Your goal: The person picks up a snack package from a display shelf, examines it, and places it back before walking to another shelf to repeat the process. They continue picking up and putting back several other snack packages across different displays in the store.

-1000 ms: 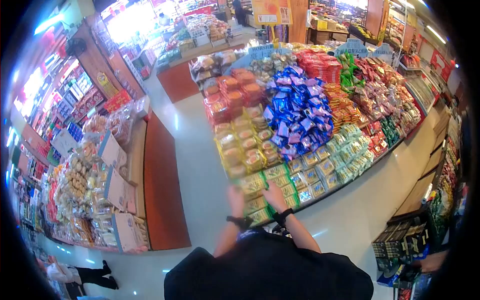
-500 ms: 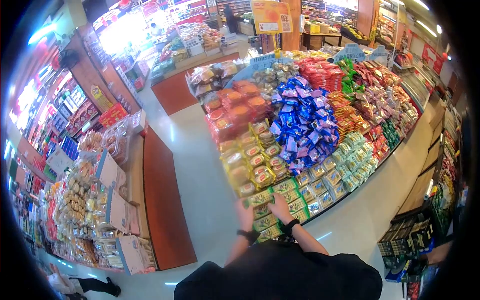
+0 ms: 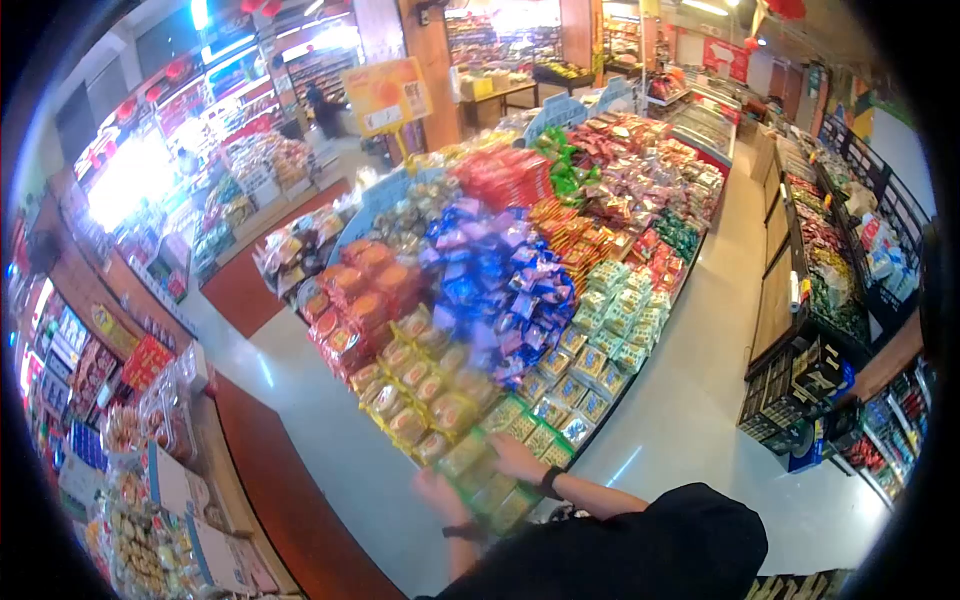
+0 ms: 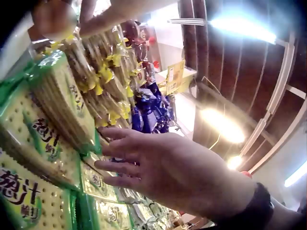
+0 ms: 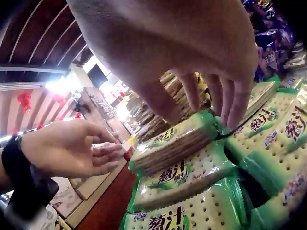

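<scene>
Packs of crackers in clear wrappers with green ends (image 5: 175,143) lie in rows at the near corner of the display, some stacked. My right hand (image 3: 518,458) is over them; in the right wrist view the fingers of the right hand (image 5: 187,48) reach down, extended, the tips at the green end of an upper pack. My left hand (image 3: 440,498) is at the display's left edge. Seen in the right wrist view, the left hand (image 5: 67,148) is beside the packs with loosely bent fingers and nothing in them.
Yellow-wrapped packs (image 3: 415,390), red packs (image 3: 365,290) and a blue heap (image 3: 500,290) lie beyond the crackers. A second display (image 3: 160,500) stands left across an aisle. Shelving (image 3: 830,260) runs along the right, with dark boxes (image 3: 785,390) near its end.
The head view has swung right, so the display appears further left. My left hand has moved off the packs to their left side; my right hand stays over them.
</scene>
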Available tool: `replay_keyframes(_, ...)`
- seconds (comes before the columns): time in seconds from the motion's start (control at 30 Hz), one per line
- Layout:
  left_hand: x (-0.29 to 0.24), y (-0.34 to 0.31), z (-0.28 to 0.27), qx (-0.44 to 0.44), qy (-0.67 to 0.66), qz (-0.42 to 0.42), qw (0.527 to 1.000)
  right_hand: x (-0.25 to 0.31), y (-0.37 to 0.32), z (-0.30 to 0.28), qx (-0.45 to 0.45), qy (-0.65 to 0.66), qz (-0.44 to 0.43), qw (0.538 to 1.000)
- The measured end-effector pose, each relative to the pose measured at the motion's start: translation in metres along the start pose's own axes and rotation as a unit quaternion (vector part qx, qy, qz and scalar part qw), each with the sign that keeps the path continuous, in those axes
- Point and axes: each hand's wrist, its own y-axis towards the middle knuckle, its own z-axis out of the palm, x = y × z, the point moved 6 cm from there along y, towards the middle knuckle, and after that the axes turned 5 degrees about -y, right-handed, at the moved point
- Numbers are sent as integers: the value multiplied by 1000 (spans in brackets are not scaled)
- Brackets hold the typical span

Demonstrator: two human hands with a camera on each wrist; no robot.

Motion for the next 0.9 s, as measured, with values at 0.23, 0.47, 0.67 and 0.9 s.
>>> replay_keyframes(0.23, -28, -39, 51, 241, -109, -103, 959, -23, -58, -64, 25, 64, 117, 991)
replay_keyframes(0.47, -25, -152, 146, 546, -101, -101, 826, -66, -210, -151, -198, 120, 266, 936)
replay_keyframes(0.67, -62, -294, 177, 637, -110, -160, 746, -116, -389, -164, -313, 132, 383, 859)
replay_keyframes(0.9, -86, -477, 217, 766, -100, -131, 621, -130, -599, -192, -415, 124, 468, 770)
